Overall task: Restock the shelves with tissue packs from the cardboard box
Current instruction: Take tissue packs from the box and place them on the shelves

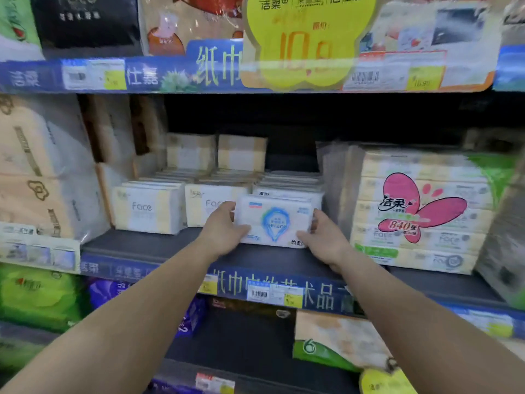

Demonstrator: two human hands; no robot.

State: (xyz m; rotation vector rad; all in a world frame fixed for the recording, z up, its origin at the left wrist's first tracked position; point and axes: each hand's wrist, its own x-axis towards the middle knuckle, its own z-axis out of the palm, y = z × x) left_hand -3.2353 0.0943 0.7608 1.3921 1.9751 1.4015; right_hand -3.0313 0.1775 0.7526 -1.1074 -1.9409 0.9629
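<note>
Head view only: white plastic-wrapped tissue pack with a blue drop-shaped logo [274,221], print upside down, held at both short ends on the dark grey middle shelf board [136,245]. Left hand [224,227] curled round the pack's left end, thumb along the lower front edge, fingers hidden behind the wrap. Right hand [324,237] pressed to the pack's right end, thumb under the lower right corner, fingers partly wrapped round the side. Both hands closed on the pack, bare forearms reaching in from the bottom corners of the frame. Pack upright on its long edge, touching the front of a row of white packs with the same blue print [289,186] directly behind. Just to the left, two rows of white-and-cream "Face" tissue packs [147,209], standing side by side, with two taller cream packs [216,152] further back. Large cream-and-white wrapped bundles [42,166] at the far left of the same shelf. Big multi-pack of cream tissues with a pink butterfly label [417,211] just beside the right hand. Blue shelf-edge strip with pale green characters [272,285] below the hands, carrying a barcode tag and yellow price tags. Yellow flower-shaped price sign [306,38] hanging from the shelf above. Green, purple and cream packs blurred on the lower shelf. Cardboard box out of sight.
</note>
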